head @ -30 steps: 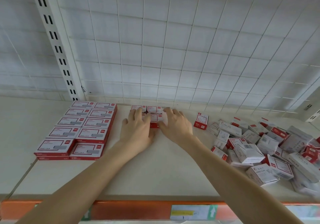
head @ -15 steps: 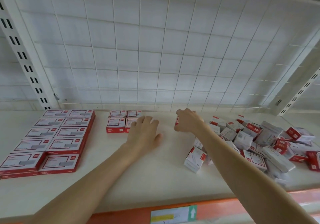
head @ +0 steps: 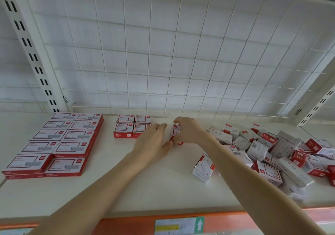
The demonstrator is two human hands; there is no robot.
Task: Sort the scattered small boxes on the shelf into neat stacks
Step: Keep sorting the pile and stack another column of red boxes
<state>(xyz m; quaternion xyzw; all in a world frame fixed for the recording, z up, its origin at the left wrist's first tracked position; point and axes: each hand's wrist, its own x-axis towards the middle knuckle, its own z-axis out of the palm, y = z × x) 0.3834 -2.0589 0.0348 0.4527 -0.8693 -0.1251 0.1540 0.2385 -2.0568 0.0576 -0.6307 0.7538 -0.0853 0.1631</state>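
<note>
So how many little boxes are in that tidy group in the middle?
4 little boxes: back left, back right, front left, front right. Others may hide underneath.

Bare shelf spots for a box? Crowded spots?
Bare: the strip between the big red-and-white box stacks and the four-box red-and-white block; the wide front from the orange shelf lip up to the left hand and the right hand, which grips a small red-and-white box. Crowded: the scattered box pile on the right.
</note>
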